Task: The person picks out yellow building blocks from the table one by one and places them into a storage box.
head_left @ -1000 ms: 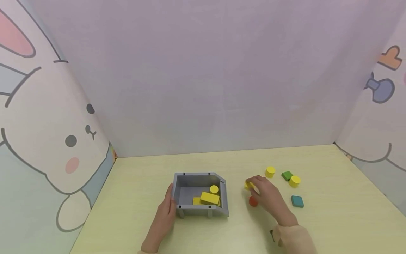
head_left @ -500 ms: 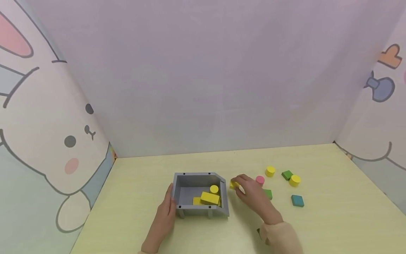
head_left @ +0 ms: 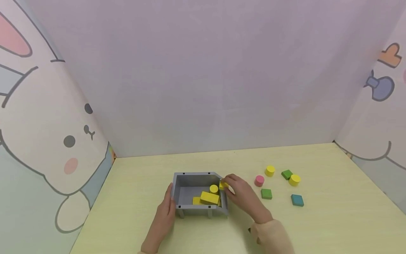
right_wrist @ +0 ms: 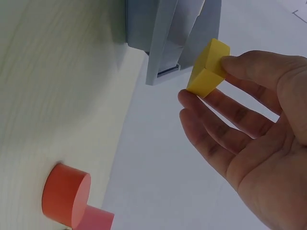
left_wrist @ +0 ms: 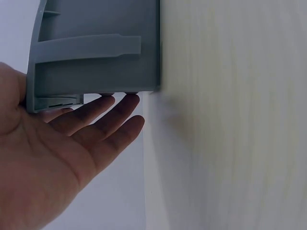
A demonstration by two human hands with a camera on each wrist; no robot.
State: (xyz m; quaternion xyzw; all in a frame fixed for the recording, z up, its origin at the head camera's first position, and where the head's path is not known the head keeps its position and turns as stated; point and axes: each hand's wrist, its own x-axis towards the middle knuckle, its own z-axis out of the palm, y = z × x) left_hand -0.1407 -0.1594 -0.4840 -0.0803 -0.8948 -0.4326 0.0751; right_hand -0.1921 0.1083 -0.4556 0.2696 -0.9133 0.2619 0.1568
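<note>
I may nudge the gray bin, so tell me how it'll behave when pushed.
The gray bin will probably stay stiff, given its straight, ribbed walls. It likely slides rather than tips, its base resting flat. The loosely piled yellow pieces inside might shift.

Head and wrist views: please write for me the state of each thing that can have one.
Grey box: upright, open on top, partly filled
Yellow blocks inside: loose, not held
Held yellow block: pinched, at the box's sloped end
Right hand: pinching that block
Left hand: touching the box's left wall
Red round block: standing
Pink round block: standing
Two yellow round blocks outside: standing
Two green blocks: lying flat
Blue block: lying flat
</note>
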